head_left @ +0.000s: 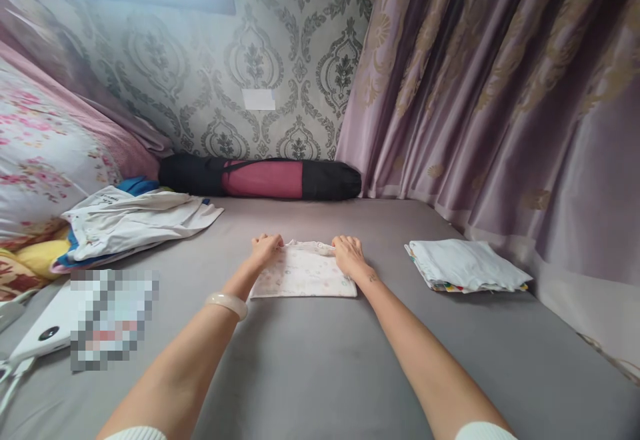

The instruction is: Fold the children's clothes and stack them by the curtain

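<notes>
A white garment with a faint pastel print [304, 275] lies folded into a rectangle on the grey sheet, in the middle of the view. My left hand [267, 251] is closed on its far left corner, fingers pinched on the cloth. At the far right corner my right hand [349, 253] grips the same edge, its fingers curled. Between the two hands the far edge is slightly bunched and raised. The near edge lies straight and flat on the sheet. What kind of garment it is, I cannot tell.
A folded stack of clothes [467, 265] sits to the right. On the left are a loose pile of clothes [135, 220], a white device with a cable [55, 323] and a floral pillow [45, 153]. A black and red long bag [263, 179] lies along the wall, beside purple curtains [475, 80].
</notes>
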Demonstrator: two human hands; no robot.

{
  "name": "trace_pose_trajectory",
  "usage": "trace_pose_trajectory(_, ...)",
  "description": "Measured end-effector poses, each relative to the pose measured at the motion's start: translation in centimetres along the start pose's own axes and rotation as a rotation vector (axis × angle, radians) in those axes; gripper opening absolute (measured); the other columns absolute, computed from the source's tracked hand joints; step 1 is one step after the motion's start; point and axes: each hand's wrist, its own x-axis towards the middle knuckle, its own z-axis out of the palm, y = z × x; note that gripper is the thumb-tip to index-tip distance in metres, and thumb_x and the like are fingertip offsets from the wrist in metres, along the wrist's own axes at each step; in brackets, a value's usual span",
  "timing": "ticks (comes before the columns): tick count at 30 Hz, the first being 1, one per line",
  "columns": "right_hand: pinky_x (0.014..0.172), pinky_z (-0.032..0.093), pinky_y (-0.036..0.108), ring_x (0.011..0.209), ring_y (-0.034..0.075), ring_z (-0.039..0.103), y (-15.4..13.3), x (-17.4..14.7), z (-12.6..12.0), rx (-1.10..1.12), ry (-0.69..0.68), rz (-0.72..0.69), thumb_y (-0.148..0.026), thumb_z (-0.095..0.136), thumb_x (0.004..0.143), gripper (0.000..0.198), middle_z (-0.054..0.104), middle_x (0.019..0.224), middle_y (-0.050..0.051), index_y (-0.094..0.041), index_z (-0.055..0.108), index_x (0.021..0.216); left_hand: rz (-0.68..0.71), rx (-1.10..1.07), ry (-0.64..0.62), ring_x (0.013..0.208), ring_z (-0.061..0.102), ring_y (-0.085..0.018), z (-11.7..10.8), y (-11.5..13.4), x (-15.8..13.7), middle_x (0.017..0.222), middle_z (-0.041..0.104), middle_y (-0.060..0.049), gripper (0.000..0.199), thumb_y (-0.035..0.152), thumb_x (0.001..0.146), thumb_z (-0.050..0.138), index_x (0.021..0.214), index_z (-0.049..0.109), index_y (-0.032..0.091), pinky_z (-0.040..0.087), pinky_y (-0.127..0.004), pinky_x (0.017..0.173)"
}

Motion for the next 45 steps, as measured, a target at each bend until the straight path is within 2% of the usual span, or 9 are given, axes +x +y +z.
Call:
trace_pose_trajectory(3, 0.105, 0.020, 0.037, 0.102, 0.020, 0.053, -0.3, -0.9, -0.9, -0.001, 0.043, -0.044, -0.006, 0.035, 0.092, 0.030, 0.067, 0.106, 0.007, -0.019, 0.058, 0.107, 0.013, -0.015, 0.015, 0.110, 0.051, -0.025, -0.1, -0.1, -0.5, 0.103, 0.071, -0.005, 0.033, 0.015, 0.082, 0.044, 0.106, 0.062, 0.026, 0.032, -0.036, 0.087)
trace_pose_trajectory(8, 0.107, 0.019, 0.037, 0.099, 0.020, 0.055, -1.1, -2.7, -3.0, 0.024, 0.115, -0.120, -0.012, 0.038, 0.094, 0.024, 0.068, 0.102, 0.005, -0.020, 0.057, 0.105, 0.029, -0.028, 0.022, 0.112, 0.049, -0.026, -0.8, -0.4, -1.3, 0.118, 0.068, -0.005, 0.042, 0.019, 0.082, 0.044, 0.119, 0.059, 0.031, 0.032, -0.038, 0.087)
trace_pose_trajectory(12, 0.106, 0.022, 0.036, 0.096, 0.019, 0.057, -1.6, -3.7, -4.8, 0.058, 0.141, -0.147, -0.017, 0.042, 0.095, 0.020, 0.069, 0.098, 0.004, -0.021, 0.059, 0.102, 0.060, -0.013, -0.010, 0.109, 0.049, -0.029, -2.1, -0.7, -1.7, 0.115, 0.068, -0.008, 0.029, 0.026, 0.082, 0.045, 0.098, 0.069, 0.027, 0.034, -0.041, 0.087)
trace_pose_trajectory(17, 0.097, 0.031, 0.031, 0.102, 0.019, 0.058, -1.4, -4.3, -6.7, 0.090, 0.103, -0.134, -0.021, 0.044, 0.096, 0.025, 0.070, 0.107, 0.004, -0.022, 0.063, 0.111, 0.115, -0.050, -0.038, 0.109, 0.052, -0.028, -5.1, -1.2, -2.4, 0.103, 0.072, -0.006, 0.029, 0.030, 0.084, 0.046, 0.100, 0.070, 0.027, 0.034, -0.040, 0.093)
trace_pose_trajectory(22, 0.088, 0.035, 0.028, 0.099, 0.017, 0.061, -0.2, -4.2, -7.9, 0.044, 0.051, -0.116, -0.025, 0.046, 0.096, 0.026, 0.071, 0.105, 0.001, -0.027, 0.068, 0.110, 0.207, -0.084, -0.069, 0.090, 0.060, -0.025, -9.0, -1.5, -2.9, 0.078, 0.071, -0.004, 0.032, 0.041, 0.081, 0.054, 0.099, 0.073, 0.024, 0.034, -0.039, 0.091)
trace_pose_trajectory(27, 0.086, 0.036, 0.028, 0.099, 0.016, 0.061, 1.2, -3.3, -8.5, 0.013, 0.105, -0.073, -0.026, 0.047, 0.096, 0.026, 0.072, 0.105, 0.000, -0.028, 0.069, 0.109, 0.281, -0.092, -0.006, 0.086, 0.059, -0.023, -11.1, -1.1, -2.8, 0.074, 0.069, -0.002, 0.034, 0.047, 0.080, 0.055, 0.095, 0.074, 0.023, 0.032, -0.041, 0.093)
trace_pose_trajectory(34, 0.102, 0.027, 0.035, 0.104, 0.021, 0.056, 1.2, -2.5, -8.9, -0.011, 0.387, -0.020, -0.023, 0.043, 0.097, 0.027, 0.070, 0.107, 0.004, -0.024, 0.068, 0.107, 0.238, -0.102, 0.448, 0.101, 0.050, -0.025, -10.4, 0.9, -2.6, 0.096, 0.071, -0.005, 0.025, 0.035, 0.088, 0.050, 0.096, 0.071, 0.024, 0.025, -0.044, 0.095)
trace_pose_trajectory(36, 0.108, 0.022, 0.037, 0.108, 0.021, 0.055, 1.0, -2.6, -8.3, -0.009, 0.447, -0.021, -0.022, 0.042, 0.097, 0.028, 0.070, 0.111, 0.005, -0.024, 0.067, 0.109, 0.247, -0.097, 0.516, 0.104, 0.048, -0.025, -9.8, 1.3, -2.8, 0.102, 0.071, -0.005, 0.025, 0.030, 0.090, 0.047, 0.099, 0.069, 0.025, 0.024, -0.044, 0.095)
trace_pose_trajectory(45, 0.112, 0.019, 0.038, 0.105, 0.019, 0.056, 1.4, -6.6, -4.0, 0.033, 0.360, -0.122, -0.019, 0.041, 0.097, 0.028, 0.070, 0.108, 0.004, -0.024, 0.067, 0.105, 0.288, -0.072, 0.361, 0.101, 0.050, -0.023, -6.0, 0.4, -6.7, 0.098, 0.072, -0.003, 0.022, 0.021, 0.084, 0.048, 0.090, 0.069, 0.025, 0.026, -0.043, 0.097)
